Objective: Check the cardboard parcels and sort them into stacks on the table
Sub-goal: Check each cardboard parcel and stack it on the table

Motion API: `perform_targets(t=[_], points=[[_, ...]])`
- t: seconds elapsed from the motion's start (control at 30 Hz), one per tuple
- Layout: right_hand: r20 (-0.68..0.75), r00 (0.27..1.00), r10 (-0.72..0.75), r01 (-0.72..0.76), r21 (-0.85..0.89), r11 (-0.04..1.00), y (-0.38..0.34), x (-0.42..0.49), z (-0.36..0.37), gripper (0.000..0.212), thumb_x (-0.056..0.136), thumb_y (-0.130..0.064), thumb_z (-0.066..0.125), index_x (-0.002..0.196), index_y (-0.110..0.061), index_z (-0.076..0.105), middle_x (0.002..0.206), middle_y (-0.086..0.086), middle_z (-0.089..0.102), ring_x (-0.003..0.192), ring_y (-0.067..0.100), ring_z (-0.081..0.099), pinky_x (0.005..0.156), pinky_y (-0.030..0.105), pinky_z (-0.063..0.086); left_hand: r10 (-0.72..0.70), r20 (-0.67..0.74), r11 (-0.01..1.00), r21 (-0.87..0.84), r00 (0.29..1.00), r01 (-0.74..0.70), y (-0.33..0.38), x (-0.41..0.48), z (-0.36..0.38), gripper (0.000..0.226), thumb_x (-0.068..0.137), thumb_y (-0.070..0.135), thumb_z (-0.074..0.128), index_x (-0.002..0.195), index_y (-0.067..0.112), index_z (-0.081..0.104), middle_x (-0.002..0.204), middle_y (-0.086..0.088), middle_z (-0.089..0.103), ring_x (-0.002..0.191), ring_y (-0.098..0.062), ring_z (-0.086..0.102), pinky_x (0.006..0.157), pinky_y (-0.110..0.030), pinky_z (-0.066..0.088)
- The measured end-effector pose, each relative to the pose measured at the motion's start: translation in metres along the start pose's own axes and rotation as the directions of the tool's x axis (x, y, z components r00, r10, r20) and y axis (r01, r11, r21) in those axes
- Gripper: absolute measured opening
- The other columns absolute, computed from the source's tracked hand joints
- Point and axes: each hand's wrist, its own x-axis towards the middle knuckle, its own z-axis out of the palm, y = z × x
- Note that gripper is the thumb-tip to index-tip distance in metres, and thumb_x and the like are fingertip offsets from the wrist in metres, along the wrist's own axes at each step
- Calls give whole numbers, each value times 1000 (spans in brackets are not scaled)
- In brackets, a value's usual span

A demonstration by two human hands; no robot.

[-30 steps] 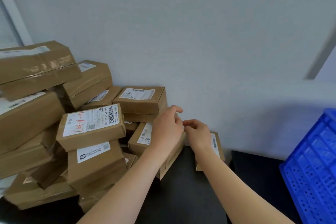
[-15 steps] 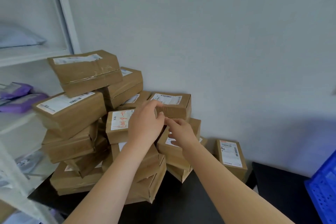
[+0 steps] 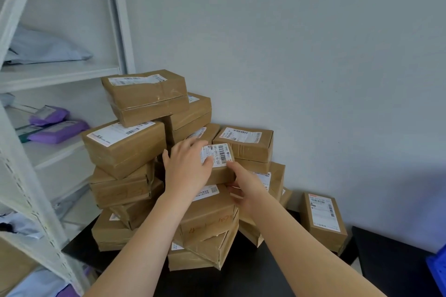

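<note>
Left hand [image 3: 187, 169] flat on labelled parcel [image 3: 220, 155] (grip open), right hand [image 3: 243, 185] gripping its end

A white metal shelving rack [image 3: 60, 75] stands at the left. On its upper shelf lies a pale grey mailer bag [image 3: 45, 48]; on the shelf below that, two purple mailer bags [image 3: 58, 130] lie one beside the other. Lower in the rack sit crumpled pale bags [image 3: 19, 224]. To the rack's right rises a plain grey wall [image 3: 313, 55], and far right of the rack, low, shows a corner of a blue crate [image 3: 436, 270].
</note>
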Motion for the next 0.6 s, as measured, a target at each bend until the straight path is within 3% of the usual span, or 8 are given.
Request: perform_targets(t=[0.27,0.33,0.4,0.47,0.53,0.6], points=[[-128,987,-101,117,120,986,-8,-3,-9,29,84,-45,61,103,-25,53,105,-2,58,85,14,60,81,34,47,2,-65,996,-85,998,-7,8,3,-11,38,94,34,54,131,30,52,142,7,46,136,-16,33,115,-53,4],[-158,977,-141,161,118,980,-11,-5,-19,33,84,-47,61,107,-23,55,107,0,60,85,14,62,86,35,50,22,-58,989,-142,998,-30,16,3,-12,37,94,34,53,131,28,53,141,6,47,134,-16,37,116,-52,9],[-192,965,-176,202,124,972,-12,-7,-30,40,84,-45,61,113,-19,57,108,3,64,88,16,63,88,35,52,43,-13,974,-224,999,-44,25,3,-12,38,95,36,53,132,27,52,141,6,48,131,-16,42,113,-46,25],[-212,955,-208,238,133,962,-10,-12,-43,39,84,-44,61,111,-17,60,103,4,68,89,17,65,82,33,54,54,85,957,-288,995,-28,33,1,-9,41,94,41,52,134,28,50,140,6,49,126,-16,46,99,-36,38],[-214,951,-221,256,148,955,-9,-17,-53,33,84,-42,61,104,-16,63,92,2,71,80,16,66,67,29,53,82,184,943,-332,980,-16,39,-2,-4,45,93,45,52,135,30,48,139,7,50,125,-16,48,95,-34,41],[-240,946,-218,257,146,955,-6,-23,-66,31,85,-42,61,102,-16,64,87,2,72,76,19,68,67,31,55,110,250,919,-394,962,-2,48,-7,3,48,92,45,54,137,28,46,141,6,49,127,-16,47,102,-38,42]])
